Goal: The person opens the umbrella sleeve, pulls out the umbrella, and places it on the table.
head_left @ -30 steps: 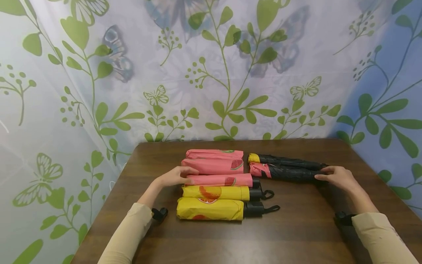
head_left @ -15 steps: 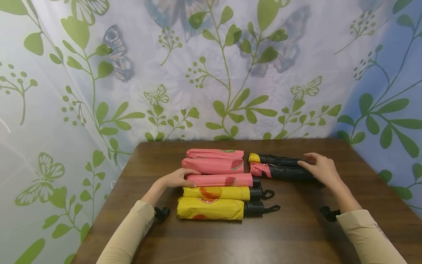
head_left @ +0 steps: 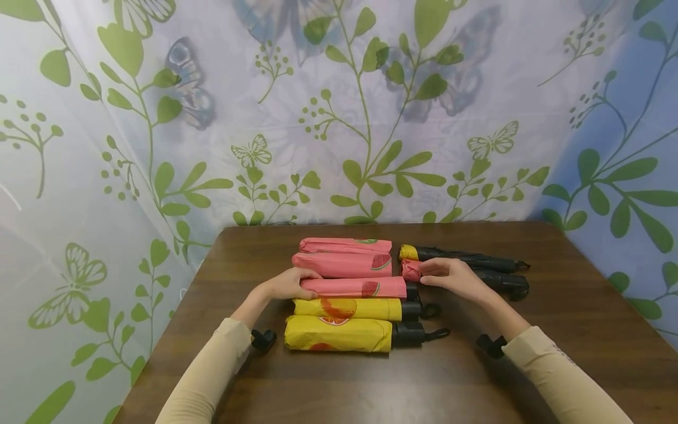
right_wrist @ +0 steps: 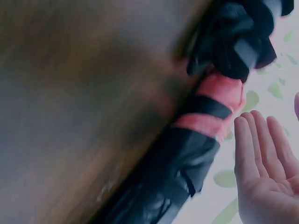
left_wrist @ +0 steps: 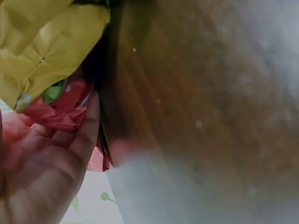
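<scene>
In the head view, my left hand (head_left: 288,284) holds the left end of a folded pink umbrella (head_left: 349,288) between thumb and fingers. The left wrist view shows those fingers along the end of the pink umbrella (left_wrist: 65,109), beside a yellow umbrella (left_wrist: 51,51). My right hand (head_left: 455,279), fingers extended, is over the black umbrella with a pink end (head_left: 410,270), hiding its middle in the head view. In the right wrist view the straight fingers (right_wrist: 261,144) stand beside the black umbrella (right_wrist: 170,163) and appear apart from it.
Two more pink umbrellas (head_left: 339,265) lie behind the held one. Two yellow umbrellas (head_left: 339,334) with black handles lie in front. A black umbrella with a yellow end (head_left: 450,255) lies at the back right of the brown table (head_left: 339,383). A patterned curtain (head_left: 339,118) hangs behind.
My right hand has left the right end of the pink-ended black umbrella and moved left towards its pink end. My left hand stays at the end of the pink umbrella.
</scene>
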`<action>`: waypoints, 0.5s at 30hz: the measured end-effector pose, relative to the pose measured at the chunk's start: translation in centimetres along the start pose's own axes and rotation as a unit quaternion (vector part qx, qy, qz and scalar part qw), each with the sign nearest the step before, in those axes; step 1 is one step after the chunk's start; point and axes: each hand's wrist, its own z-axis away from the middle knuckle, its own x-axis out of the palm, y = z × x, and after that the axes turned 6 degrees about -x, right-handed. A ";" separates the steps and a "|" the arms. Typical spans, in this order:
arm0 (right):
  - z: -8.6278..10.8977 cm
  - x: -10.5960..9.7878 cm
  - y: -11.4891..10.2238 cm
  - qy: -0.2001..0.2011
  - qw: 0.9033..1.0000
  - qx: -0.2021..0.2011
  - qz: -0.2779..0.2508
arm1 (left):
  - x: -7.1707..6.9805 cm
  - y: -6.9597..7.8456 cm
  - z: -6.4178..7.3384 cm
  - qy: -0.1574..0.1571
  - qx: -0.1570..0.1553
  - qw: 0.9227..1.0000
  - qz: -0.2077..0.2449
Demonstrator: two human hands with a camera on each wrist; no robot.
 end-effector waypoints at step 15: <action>-1.4 2.3 0.6 -0.090 0.992 -0.055 0.071 | -0.2 0.2 -0.1 0.023 0.024 0.994 0.103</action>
